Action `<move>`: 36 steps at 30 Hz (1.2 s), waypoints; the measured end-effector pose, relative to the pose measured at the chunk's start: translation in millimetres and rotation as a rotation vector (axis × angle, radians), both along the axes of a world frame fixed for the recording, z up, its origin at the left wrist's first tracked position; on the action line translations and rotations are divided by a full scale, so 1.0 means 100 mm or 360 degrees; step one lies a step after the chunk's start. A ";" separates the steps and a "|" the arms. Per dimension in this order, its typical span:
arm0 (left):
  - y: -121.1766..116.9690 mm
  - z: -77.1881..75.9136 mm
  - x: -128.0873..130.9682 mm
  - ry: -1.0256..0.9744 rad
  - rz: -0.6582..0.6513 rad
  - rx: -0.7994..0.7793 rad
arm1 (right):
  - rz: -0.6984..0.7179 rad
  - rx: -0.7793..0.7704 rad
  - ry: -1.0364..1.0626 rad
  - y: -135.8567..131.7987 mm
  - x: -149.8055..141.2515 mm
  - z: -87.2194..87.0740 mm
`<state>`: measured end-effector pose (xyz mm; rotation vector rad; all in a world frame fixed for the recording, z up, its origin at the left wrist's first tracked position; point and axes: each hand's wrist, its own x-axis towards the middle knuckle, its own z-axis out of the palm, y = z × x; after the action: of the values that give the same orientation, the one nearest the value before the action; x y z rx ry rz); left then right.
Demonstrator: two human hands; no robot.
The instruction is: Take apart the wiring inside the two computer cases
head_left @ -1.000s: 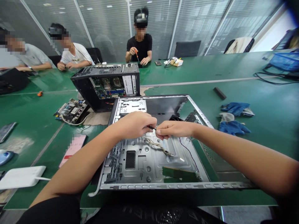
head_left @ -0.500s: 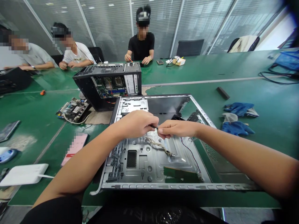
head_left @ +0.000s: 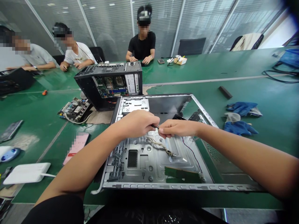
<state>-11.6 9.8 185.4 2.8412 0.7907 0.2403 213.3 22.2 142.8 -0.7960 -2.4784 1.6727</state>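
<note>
A thin dark cable runs between my two hands, with only a short piece of it showing. My left hand is closed on one end in a pinch. Right beside it, the fingers of my right hand are closed on the other end. Both hands are above an open metal computer case lying flat on the table. Below them, a twisted bundle of pale wires lies in the case, and a thin dark wire runs down its right part.
Behind the case stands a second computer tower, with a loose circuit board to its left. A pink phone and white adapter lie left. Blue gloves and a dark bar are right. Several people sit across the table.
The view has shifted slightly. My hands keep the same hold on the cable. Across the table, the person in black has moved one hand down, and the orange-tipped thing in it no longer shows.
</note>
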 end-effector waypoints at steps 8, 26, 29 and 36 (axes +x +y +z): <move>-0.02 0.00 0.00 -0.0023 0.0049 -0.0115 | -0.0043 0.0042 0.0057 -0.03 0.01 0.00; 0.03 0.05 -0.05 -0.0135 -0.0045 -0.0224 | -0.0022 0.0028 0.0103 -0.06 -0.02 0.02; 0.04 0.05 -0.05 -0.0140 -0.0042 -0.0233 | -0.0047 0.0000 0.0111 -0.05 -0.03 0.01; 0.08 0.07 -0.08 -0.0160 0.0023 -0.0251 | -0.0115 -0.0096 0.0161 0.00 -0.02 -0.06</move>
<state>-19.8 17.7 192.3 2.6548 0.7734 0.3057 211.1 22.0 136.8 -0.7763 -2.3153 1.7253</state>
